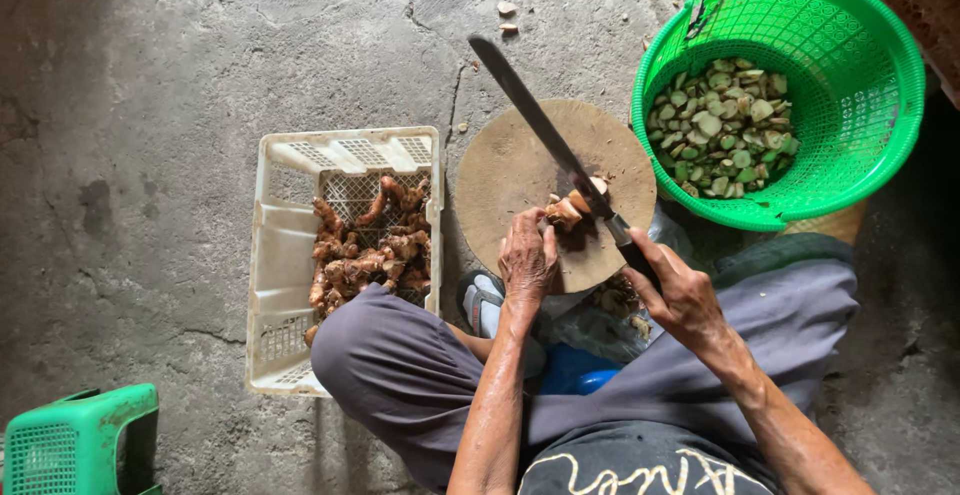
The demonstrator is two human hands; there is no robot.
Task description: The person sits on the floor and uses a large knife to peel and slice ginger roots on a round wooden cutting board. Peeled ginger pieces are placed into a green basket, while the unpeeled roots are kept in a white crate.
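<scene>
So there's a brownish root piece [572,205] sitting on a round wooden chopping board [510,170] near the middle of the frame, right at the board's lower right part. The left hand [527,255] pins it down from below, fingers [540,223] curled onto it. The right hand [680,295] is wrapped tight around the dark handle of a long knife [545,130], and the blade runs diagonally up and left across the board, its edge resting on the root just beside the left fingertips.

Left of the board there's a white plastic crate [285,255] on the concrete floor [150,105], with a pile of whole brown roots [370,250] in its right half. Upper right of the frame is a green mesh basket [860,65] holding pale greenish cut slices [725,125]. A couple of small scraps [507,15] lie on the floor above the board.

The person sits cross-legged in grey trousers [400,365], knees reaching the crate. Bottom left corner shows a green plastic stool [75,440].
</scene>
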